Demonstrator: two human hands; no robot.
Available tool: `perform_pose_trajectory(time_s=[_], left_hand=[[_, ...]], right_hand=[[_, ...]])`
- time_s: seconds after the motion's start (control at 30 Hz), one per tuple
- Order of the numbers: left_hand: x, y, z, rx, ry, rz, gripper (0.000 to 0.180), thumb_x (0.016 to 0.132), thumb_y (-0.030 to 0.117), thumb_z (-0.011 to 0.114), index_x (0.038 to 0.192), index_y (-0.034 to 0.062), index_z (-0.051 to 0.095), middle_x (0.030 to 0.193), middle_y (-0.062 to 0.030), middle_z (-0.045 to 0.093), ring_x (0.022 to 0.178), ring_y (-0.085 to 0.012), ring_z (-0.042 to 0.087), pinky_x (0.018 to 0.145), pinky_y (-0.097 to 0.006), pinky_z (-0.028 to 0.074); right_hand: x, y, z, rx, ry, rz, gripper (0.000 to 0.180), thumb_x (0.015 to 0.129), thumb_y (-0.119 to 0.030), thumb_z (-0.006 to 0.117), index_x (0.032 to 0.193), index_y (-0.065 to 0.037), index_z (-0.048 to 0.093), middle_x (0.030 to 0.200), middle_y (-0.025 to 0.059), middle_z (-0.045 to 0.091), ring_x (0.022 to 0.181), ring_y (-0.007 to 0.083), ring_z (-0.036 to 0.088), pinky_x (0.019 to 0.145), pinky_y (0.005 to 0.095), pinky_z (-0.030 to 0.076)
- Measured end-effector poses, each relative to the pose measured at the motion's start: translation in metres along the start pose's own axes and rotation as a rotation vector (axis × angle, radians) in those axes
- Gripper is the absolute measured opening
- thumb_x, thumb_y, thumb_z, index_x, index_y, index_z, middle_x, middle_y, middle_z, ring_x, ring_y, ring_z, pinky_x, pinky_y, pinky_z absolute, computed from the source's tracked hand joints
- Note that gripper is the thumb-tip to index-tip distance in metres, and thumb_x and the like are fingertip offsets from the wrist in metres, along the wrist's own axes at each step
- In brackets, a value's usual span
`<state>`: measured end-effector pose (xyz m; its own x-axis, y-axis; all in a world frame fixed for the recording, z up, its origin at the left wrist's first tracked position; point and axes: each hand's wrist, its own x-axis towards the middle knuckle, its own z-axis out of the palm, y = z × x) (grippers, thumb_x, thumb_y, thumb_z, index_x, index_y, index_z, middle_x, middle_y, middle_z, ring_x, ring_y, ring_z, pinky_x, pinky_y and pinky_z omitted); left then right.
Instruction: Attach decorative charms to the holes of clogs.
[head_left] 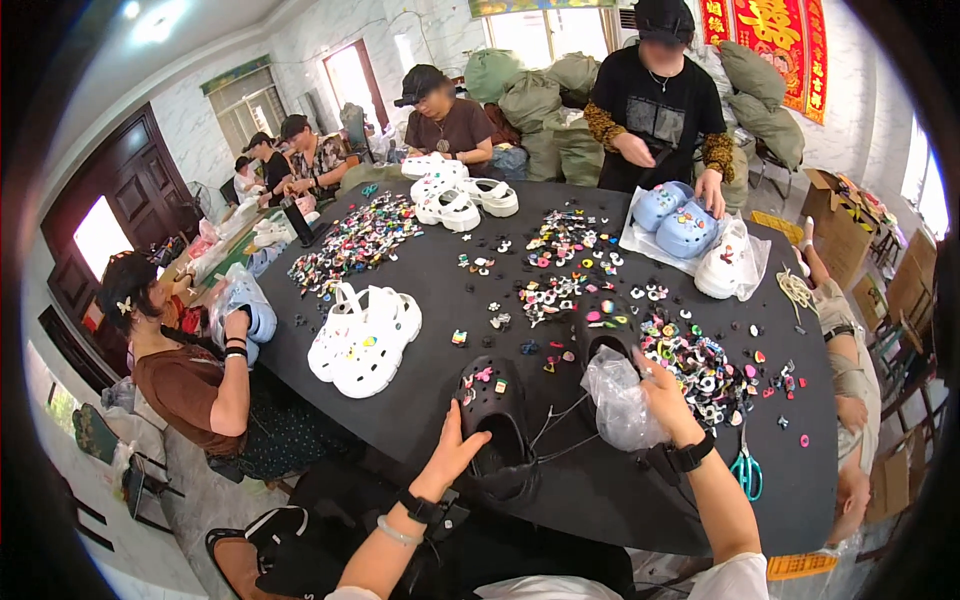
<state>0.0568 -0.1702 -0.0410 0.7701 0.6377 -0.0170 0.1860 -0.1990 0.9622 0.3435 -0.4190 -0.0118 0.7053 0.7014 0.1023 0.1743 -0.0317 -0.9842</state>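
My left hand [455,452] grips the side of a black clog [507,425], thumb over its opening and fingers along the outside. Pink and other coloured charms sit on this clog's toe. With my right hand [664,397] I hold a crumpled clear plastic bag [617,400], which lies at the opening of a second black clog [603,318]. Bright charms show on that clog's toe, and the bag hides its heel. A thin cord [556,425] runs between the two clogs.
Loose charms [695,372] lie in heaps on the black table [430,290]. White clogs [365,340] stand left; more white clogs [447,200] stand farther back. Blue clogs [675,218] are at the far right. Teal scissors [746,468] lie right. Other people work around the table.
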Motion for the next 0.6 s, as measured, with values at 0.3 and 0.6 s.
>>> perform_pose_trajectory(time_s=[0.3,0.6], left_hand=[[-0.021,0.05,-0.009,-0.277,0.121,0.074,0.085,0.068,-0.011,0.055,0.148,0.0034,0.031,0.153,-0.0157,0.03,0.137,-0.0315,0.035,0.107,-0.037,0.036],[-0.027,0.032,-0.012,-0.293,0.207,0.076,0.071,0.068,-0.012,0.052,0.137,0.0027,0.049,0.151,-0.0195,0.033,0.139,-0.0276,0.033,0.105,-0.033,0.037]], right_hand=[[-0.076,-0.067,0.019,0.203,-0.155,-0.111,0.064,0.079,0.012,0.039,0.143,0.004,0.038,0.15,0.0151,0.039,0.141,0.0223,0.033,0.115,0.0323,0.021],[-0.091,-0.047,0.064,-0.065,-0.258,-0.044,0.054,0.088,0.001,0.047,0.142,-0.001,0.042,0.147,0.0172,0.042,0.14,0.0262,0.034,0.114,0.0357,0.024]])
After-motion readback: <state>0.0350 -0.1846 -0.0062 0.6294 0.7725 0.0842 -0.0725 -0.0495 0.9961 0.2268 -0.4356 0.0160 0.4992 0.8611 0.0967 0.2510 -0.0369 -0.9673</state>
